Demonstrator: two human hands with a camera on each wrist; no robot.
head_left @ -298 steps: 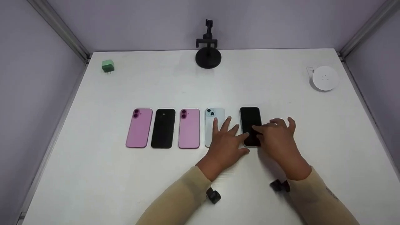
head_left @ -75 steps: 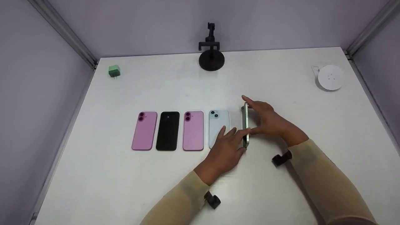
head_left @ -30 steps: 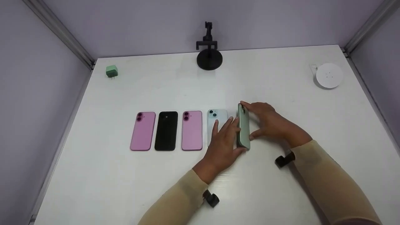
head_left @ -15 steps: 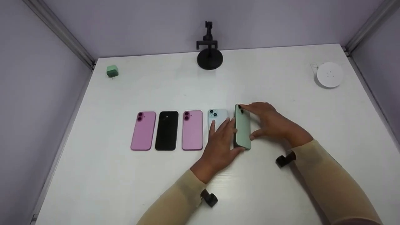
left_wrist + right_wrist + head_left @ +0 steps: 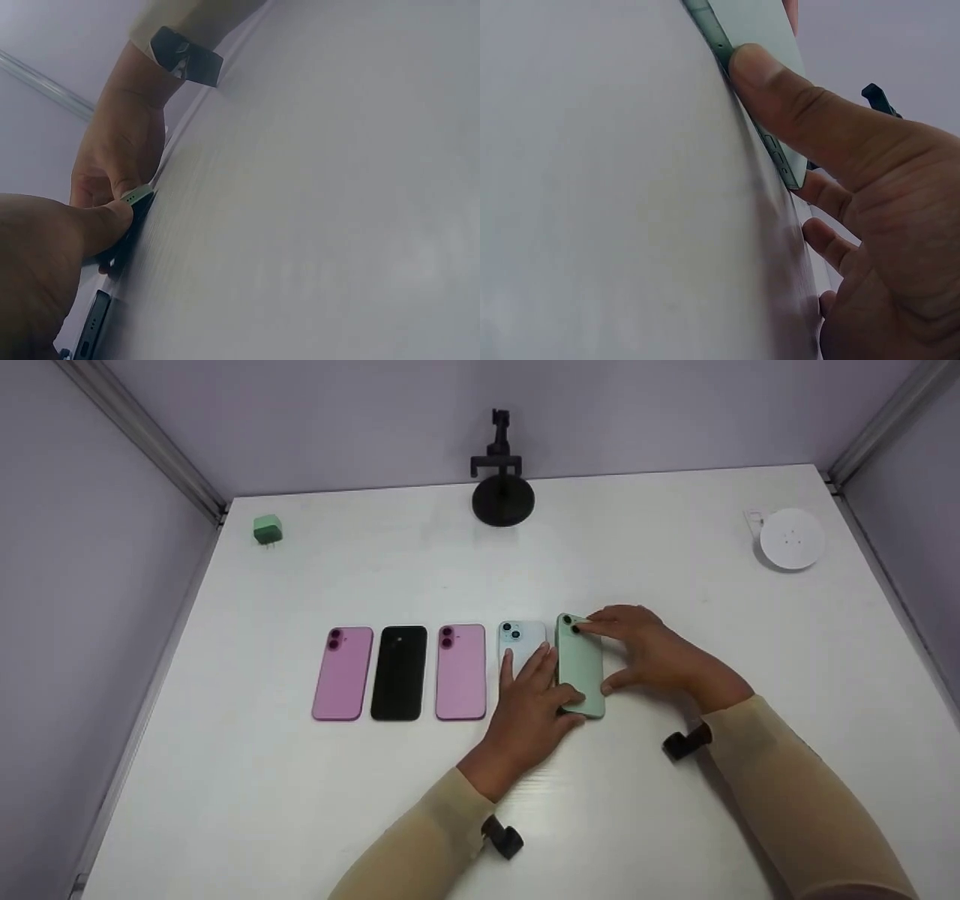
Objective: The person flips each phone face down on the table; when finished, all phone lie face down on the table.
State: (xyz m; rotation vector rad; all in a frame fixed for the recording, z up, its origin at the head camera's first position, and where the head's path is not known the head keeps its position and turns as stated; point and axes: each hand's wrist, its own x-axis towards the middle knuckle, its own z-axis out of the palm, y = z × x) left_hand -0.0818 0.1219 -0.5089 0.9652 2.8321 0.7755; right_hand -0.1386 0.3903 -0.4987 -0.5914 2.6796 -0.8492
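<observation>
A light green phone [image 5: 581, 667] lies back up at the right end of a row, its cameras at the top left. My right hand [image 5: 652, 652] grips it by the upper part, fingertips beside the cameras and thumb at the right edge. In the right wrist view, the thumb presses the side of the green phone [image 5: 761, 37]. My left hand [image 5: 525, 716] holds its lower end between a bent finger on the back and the thumb at the bottom edge. Beneath the left hand's other fingers is a pale blue phone [image 5: 532, 636], partly hidden.
Left of these lie a pink phone [image 5: 460, 675], a black phone [image 5: 399, 675] and another pink phone [image 5: 343, 675]. At the back stand a black stand [image 5: 503, 502] and a green plug adapter [image 5: 267, 529]. A round white device [image 5: 792, 538] sits back right on the white table [image 5: 300, 810].
The green phone first lay screen up, then was tipped onto its long edge and turned over leftward. Now its back faces up beside the pale blue phone, both hands still on it.
</observation>
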